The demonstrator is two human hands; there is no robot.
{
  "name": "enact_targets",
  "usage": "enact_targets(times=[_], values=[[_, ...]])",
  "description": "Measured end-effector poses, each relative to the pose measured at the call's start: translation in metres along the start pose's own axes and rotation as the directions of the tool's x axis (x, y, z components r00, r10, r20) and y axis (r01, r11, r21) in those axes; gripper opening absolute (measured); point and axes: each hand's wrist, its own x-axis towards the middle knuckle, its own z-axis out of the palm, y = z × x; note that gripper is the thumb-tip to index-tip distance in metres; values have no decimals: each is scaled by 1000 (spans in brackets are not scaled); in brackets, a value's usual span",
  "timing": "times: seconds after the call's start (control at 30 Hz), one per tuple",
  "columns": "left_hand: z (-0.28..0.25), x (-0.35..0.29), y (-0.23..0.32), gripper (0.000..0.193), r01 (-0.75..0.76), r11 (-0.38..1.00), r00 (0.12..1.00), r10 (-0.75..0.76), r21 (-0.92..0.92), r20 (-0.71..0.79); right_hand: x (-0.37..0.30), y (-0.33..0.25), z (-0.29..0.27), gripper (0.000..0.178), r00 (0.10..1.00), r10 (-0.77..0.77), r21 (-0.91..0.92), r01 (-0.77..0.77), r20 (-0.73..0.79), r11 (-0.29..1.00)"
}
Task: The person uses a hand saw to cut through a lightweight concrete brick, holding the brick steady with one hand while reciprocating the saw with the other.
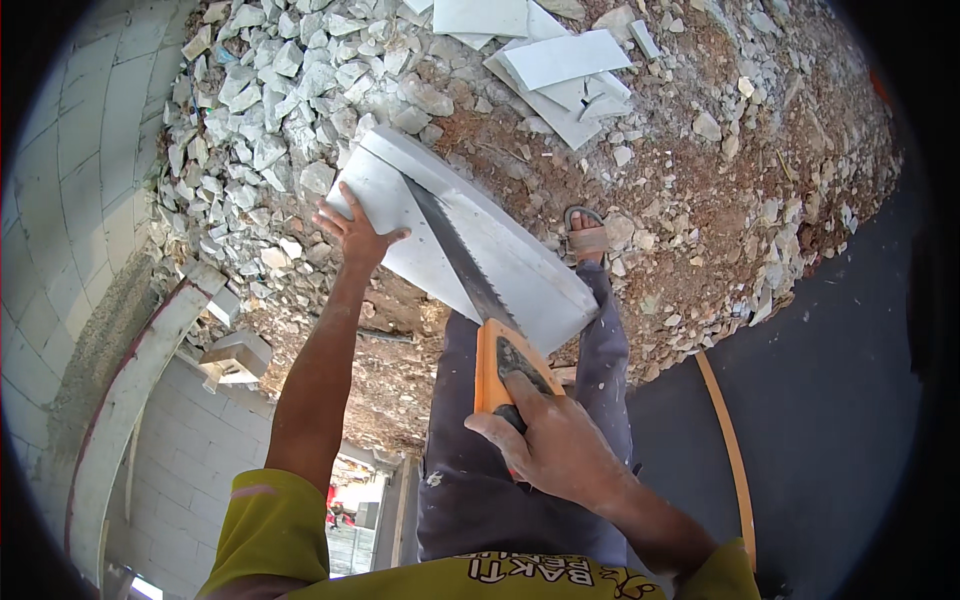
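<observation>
A pale grey-white lightweight concrete block (440,255) lies aslant in front of me, its near end against my right leg. My left hand (358,232) is pressed flat on the block's far left part, fingers spread. In my right hand (560,440) is a handsaw (520,370) with an orange and black handle, the fingers wrapped round the grip. Its dark toothed blade (455,250) runs across the top face of the block, the tip close to the far long edge. Whether the teeth have entered the block I cannot tell.
Broken pale rubble (280,110) covers the ground at the far left. Thin cut slabs (565,75) lie stacked beyond the block. A block wall (90,150) rises on the left, with a wooden plank (140,370) near it. My sandalled foot (587,235) stands right of the block.
</observation>
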Motion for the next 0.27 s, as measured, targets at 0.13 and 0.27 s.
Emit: enact_targets(times=[0.13,0.27], values=[[2,4,13,154,-67,992,998,65,-103,-18,51,24,-8,59,978,159,-21,-158,138,987],[1,4,6,151,-14,1000,1000,14,2,25,66,35,21,73,998,-18,-39,16,-57,999]])
